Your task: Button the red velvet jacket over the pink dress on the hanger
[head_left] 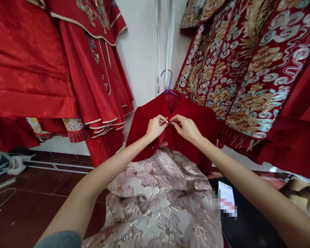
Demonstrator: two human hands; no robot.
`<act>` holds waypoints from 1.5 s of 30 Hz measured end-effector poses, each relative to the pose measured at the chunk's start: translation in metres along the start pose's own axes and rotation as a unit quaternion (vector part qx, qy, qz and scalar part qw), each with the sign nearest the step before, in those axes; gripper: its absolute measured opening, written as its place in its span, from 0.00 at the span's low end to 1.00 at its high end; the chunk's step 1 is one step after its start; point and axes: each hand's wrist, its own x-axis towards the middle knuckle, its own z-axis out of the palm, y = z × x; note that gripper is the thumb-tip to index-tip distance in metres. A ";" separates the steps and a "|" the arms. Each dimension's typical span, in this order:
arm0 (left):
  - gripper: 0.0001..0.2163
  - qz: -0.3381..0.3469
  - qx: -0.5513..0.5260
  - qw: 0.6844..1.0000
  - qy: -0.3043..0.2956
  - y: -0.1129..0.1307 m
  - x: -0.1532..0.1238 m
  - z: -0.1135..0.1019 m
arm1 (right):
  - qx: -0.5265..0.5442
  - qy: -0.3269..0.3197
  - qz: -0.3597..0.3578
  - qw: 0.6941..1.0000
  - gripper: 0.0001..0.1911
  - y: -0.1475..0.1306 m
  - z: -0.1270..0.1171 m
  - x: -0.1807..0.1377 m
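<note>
A short red velvet jacket [196, 119] hangs on a purple hanger [169, 82], over a pale pink dress [165, 196] with a raised floral pattern. At the jacket's front opening, my left hand [156, 128] pinches a small ornate gold and pearl-like button fastening [167, 119]. From the other side my right hand [187, 128] pinches the fastening's right part. Whether its two halves are joined is hidden by my fingers. Just below sits a second gold ornament [165, 143] on the jacket front.
Red garments with cream trim [100, 86] hang at the left. Heavily embroidered red garments [258, 69] hang at the right. A lit phone [226, 196] lies on a black surface [248, 224]. White cables [0, 199] and a white shoe [17, 164] are on the floor at left.
</note>
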 end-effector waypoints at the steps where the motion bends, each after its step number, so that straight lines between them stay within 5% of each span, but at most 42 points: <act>1: 0.05 0.011 0.016 1.000 -0.007 0.001 0.001 -0.001 | -0.002 0.001 -0.002 1.000 0.09 -0.001 -0.001 0.000; 27: 0.02 0.070 0.120 0.986 -0.095 0.017 0.012 -0.007 | 0.083 0.022 0.006 0.996 0.06 0.003 -0.005 0.008; 37: 0.03 0.108 0.228 0.959 -0.130 0.030 0.022 -0.010 | 0.145 0.053 0.038 0.987 0.12 0.007 0.001 0.007; 45: 0.04 0.167 0.298 0.927 -0.158 0.035 0.029 -0.013 | 0.165 0.018 0.069 0.984 0.16 0.015 -0.003 0.017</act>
